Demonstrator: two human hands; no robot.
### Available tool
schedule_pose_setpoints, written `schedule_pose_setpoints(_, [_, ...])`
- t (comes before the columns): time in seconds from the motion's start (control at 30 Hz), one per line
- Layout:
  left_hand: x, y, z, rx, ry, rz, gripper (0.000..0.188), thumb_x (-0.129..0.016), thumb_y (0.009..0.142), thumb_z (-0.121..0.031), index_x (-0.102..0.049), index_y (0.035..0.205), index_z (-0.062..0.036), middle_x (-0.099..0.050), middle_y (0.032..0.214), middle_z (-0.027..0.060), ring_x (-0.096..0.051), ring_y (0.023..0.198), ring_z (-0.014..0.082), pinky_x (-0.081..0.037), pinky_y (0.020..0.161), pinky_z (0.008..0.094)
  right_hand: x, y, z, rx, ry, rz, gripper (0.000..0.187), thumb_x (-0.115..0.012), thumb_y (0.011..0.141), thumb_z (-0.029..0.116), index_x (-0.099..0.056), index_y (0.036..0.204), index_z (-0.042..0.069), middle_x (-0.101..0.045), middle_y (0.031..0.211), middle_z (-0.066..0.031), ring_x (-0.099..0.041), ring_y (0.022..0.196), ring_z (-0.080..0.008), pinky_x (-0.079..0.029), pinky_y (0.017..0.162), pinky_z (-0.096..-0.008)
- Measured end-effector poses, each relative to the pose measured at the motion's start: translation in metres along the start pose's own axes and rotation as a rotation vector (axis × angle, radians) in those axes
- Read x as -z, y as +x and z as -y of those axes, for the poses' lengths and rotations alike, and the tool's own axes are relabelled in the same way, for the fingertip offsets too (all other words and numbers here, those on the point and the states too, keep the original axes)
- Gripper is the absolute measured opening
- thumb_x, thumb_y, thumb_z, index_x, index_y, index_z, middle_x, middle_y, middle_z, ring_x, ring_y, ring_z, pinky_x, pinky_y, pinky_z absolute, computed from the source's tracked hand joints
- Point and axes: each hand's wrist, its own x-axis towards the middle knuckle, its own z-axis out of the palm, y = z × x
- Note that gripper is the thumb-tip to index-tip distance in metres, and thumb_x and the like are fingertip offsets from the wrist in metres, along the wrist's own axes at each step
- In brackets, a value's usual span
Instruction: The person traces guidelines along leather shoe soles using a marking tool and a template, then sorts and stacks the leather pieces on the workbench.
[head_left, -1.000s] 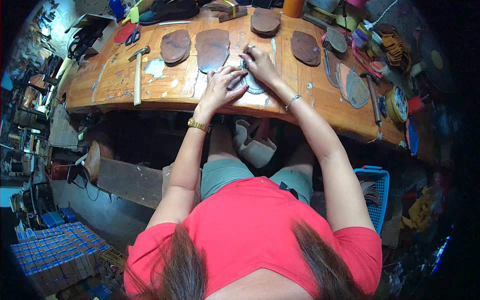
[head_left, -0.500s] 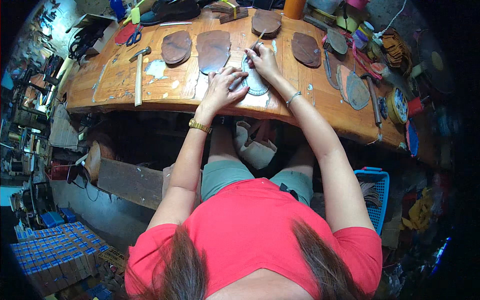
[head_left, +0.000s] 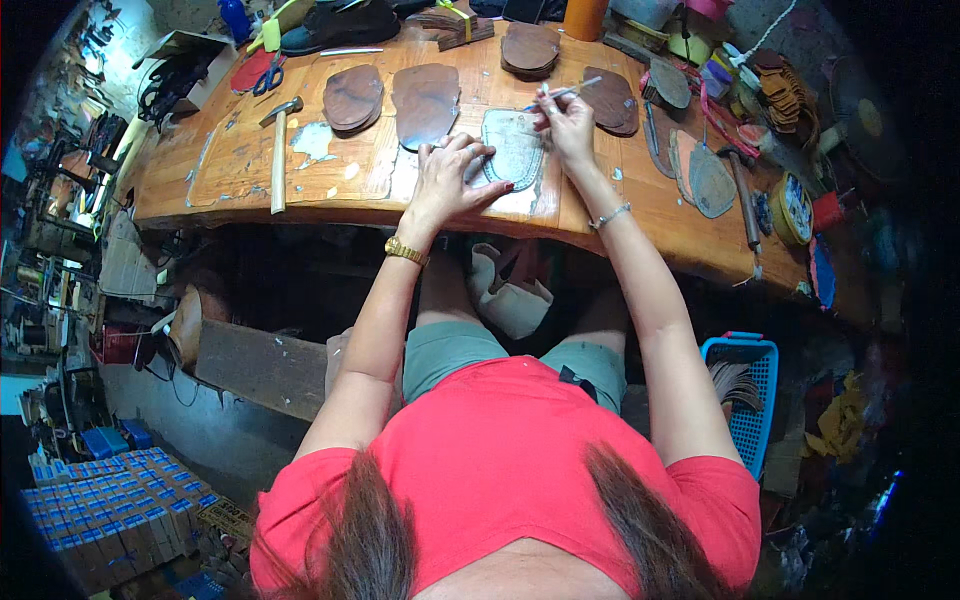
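A pale grey-white rounded template (head_left: 513,150) with a dotted line along its edge lies near the front of the wooden table. My left hand (head_left: 452,178) rests at its left edge, fingers spread, thumb over the lower part. Just off the template's upper right side, my right hand (head_left: 568,125) is closed on a slim pen (head_left: 592,81), whose upper end points to the right. A brown leather piece (head_left: 427,105) lies left of the template. Stacks of similar leather pieces sit to the left (head_left: 353,98), behind (head_left: 530,48) and right (head_left: 610,100) of my hands.
A hammer (head_left: 279,160) lies on the left of the table (head_left: 235,180), with scissors (head_left: 268,77) and a dark shoe (head_left: 340,28) farther back. At the right are another hammer (head_left: 745,200), sole-shaped pieces (head_left: 713,182) and a yellow tin (head_left: 794,208). A blue basket (head_left: 765,390) stands below.
My right hand with the pen has moved right, off the template, uncovering more of it. The pen now tilts farther to the right. My left hand stays nearly in place, its thumb slightly farther right.
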Motion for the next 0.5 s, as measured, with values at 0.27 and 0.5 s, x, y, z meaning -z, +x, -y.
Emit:
schedule_pose_setpoints(0.27, [0.002, -0.001, 0.0, -0.001, 0.016, -0.013, 0.058, -0.077, 0.072, -0.058, -0.074, 0.108, -0.0124, -0.066, 0.109, 0.0064, -0.063, 0.102, 0.0257, -0.034, 0.089, 0.0433, 0.034, -0.046, 0.023, 0.017, -0.27, 0.051, 0.025, -0.06, 0.103, 0.021, -0.067, 0.088, 0.002, -0.064, 0.07, -0.0008, -0.058, 0.058, -0.0056, -0.049, 0.05, -0.024])
schedule_pose_setpoints(0.5, [0.001, 0.001, -0.004, 0.014, 0.002, -0.002, 0.06, -0.078, 0.071, -0.059, -0.074, 0.108, -0.0118, -0.066, 0.108, 0.0059, -0.063, 0.1, 0.0255, -0.034, 0.088, 0.0434, 0.034, -0.046, 0.026, 0.053, -0.363, 0.083, 0.022, -0.059, 0.102, 0.014, -0.066, 0.091, -0.003, -0.065, 0.073, -0.0033, -0.061, 0.06, -0.0071, -0.051, 0.053, -0.0257])
